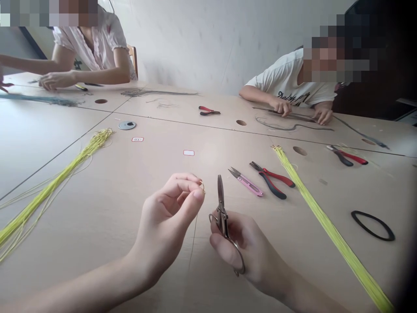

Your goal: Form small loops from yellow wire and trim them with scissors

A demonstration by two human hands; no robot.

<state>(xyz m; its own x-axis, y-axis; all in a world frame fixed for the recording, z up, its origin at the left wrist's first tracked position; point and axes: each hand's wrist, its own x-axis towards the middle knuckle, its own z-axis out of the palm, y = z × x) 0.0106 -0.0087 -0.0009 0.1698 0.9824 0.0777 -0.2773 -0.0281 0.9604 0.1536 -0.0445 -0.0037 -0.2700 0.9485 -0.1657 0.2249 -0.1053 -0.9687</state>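
Between thumb and fingertips, my left hand pinches a thin cord, which hangs down toward the table; a small yellowish loop shows at the fingertips. My right hand grips small metal scissors by their finger loops. The blades point up and look closed, a short way right of the left fingertips and apart from them. Pink thread snips and red-and-black pliers lie just beyond the right hand. A bundle of yellow-green cords stretches along the right, and another yellow-green bundle lies on the left.
Two people sit across the table, their hands on dark and bluish cords. More pliers lie mid-table, others at right. A black oval band, red-edged labels and a grey disc rest on the top, which has round holes.
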